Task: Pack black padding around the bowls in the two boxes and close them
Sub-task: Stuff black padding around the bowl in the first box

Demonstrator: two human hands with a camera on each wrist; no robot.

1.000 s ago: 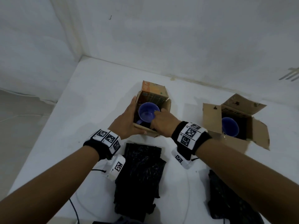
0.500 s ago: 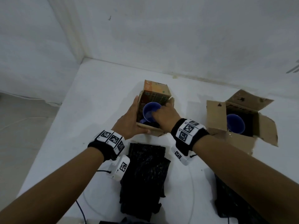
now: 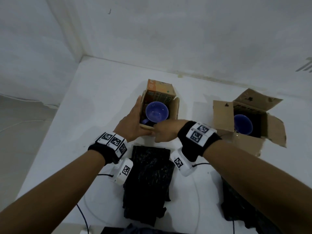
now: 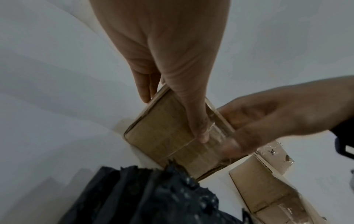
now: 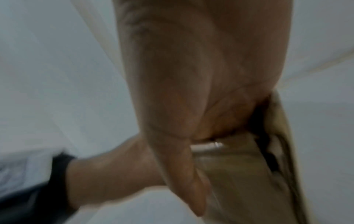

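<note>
The left box [image 3: 168, 97] stands open with a purple bowl [image 3: 157, 113] inside. My left hand [image 3: 133, 122] presses on it with straight fingers along its left side and the thumb across its near wall [image 4: 162, 136]. At the near rim, my right hand [image 3: 166, 130] pinches that wall, thumb on the outside and fingers over the edge; the right wrist view is blurred. A little black padding shows inside the wall [image 5: 268, 136]. The right box [image 3: 222, 115] is open with a second purple bowl [image 3: 243, 124] in it. A stack of black padding [image 3: 148, 179] lies just in front of me.
More black padding [image 3: 244, 208] lies at the near right. Both boxes sit on a white table [image 3: 101, 107] in a corner, with walls behind and to the left. Thin cables [image 3: 82, 217] run over the table's near edge.
My right hand has come out from beside the bowl in the left box and now sits at the box's near rim. The left hand has stayed on the box.
</note>
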